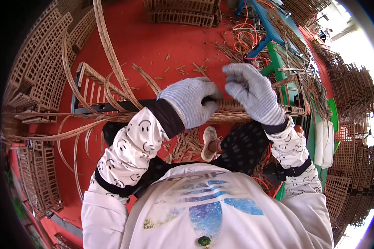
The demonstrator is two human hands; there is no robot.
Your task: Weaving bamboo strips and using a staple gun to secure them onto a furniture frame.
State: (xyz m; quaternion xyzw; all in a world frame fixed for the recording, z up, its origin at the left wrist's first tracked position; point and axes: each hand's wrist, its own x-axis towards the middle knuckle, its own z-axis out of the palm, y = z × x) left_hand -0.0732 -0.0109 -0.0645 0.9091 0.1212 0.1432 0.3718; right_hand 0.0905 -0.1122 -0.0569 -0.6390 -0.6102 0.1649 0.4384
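A woven frame (229, 116) spans the middle from nine towards three o'clock under two gloved hands, the left hand (189, 101) curled at the centre, whether around anything I cannot tell, the right hand (253, 97) loosely parted towards two, with cane strips (111, 56) rising towards eleven.
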